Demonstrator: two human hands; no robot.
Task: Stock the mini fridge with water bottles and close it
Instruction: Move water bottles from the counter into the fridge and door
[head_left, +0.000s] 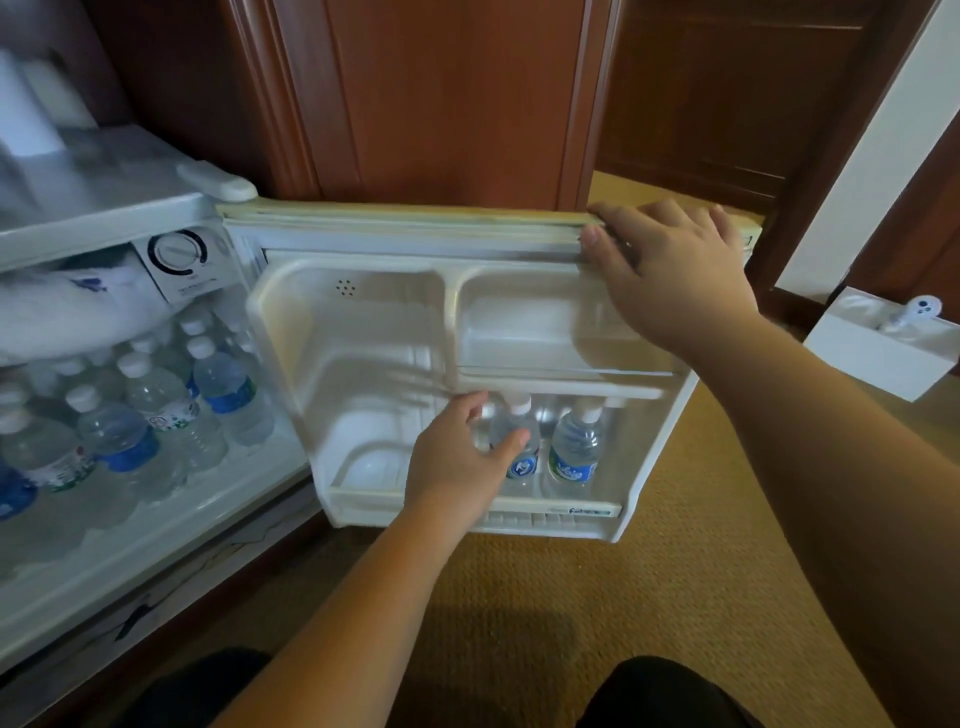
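The white mini fridge (104, 208) stands at the left with its door (374, 332) swung wide open toward me. Several water bottles (156, 405) with white caps fill the inside shelf. On the door's lower shelf (363, 491) stand water bottles with blue labels, one (574, 447) at the right. My left hand (457, 457) is wrapped around the bottle (519, 457) to its left, on that shelf. My right hand (670, 265) rests on the door's top edge, gripping it near the outer corner.
Dark red wooden panels (441, 104) rise behind the door. Tan carpet (597, 597) covers the floor. A white box (878, 358) with another bottle in it sits on the floor at the right. My dark-clothed knees are at the bottom edge.
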